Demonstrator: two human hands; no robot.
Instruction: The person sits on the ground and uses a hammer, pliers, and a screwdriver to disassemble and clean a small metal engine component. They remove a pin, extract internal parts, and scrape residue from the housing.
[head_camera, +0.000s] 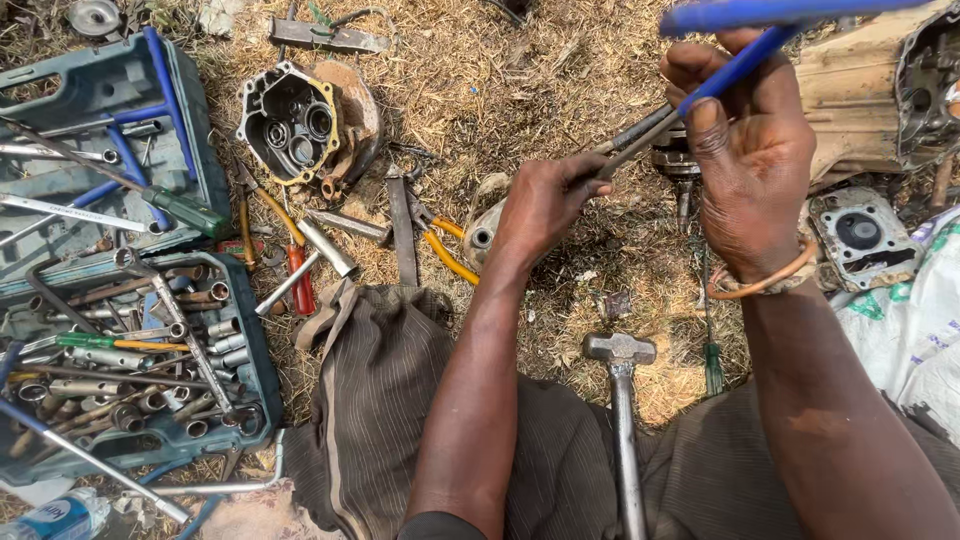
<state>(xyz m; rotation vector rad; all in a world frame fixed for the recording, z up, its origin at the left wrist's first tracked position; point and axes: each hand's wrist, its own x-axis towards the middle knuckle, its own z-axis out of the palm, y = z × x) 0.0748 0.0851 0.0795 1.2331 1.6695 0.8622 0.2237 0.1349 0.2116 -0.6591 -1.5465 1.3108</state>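
We see the blue-handled pliers (735, 50) in the upper right of the frame, the right hand (750, 180) wrapped around one handle with its fingers curled tight, while the other handle runs off the top edge. The left hand (545, 205) sits lower, at centre, its fingers pinched around the metal jaw end — what the jaws bite on is hidden behind the fingers. A dirty engine casing (870, 95) lies behind the right hand, partly cut off at the frame's edge. A hammer (622, 400) rests between the forearms; yellow-handled pliers (440, 245) lie just left of the left hand, and an open socket tool case (110, 260) fills the left side.
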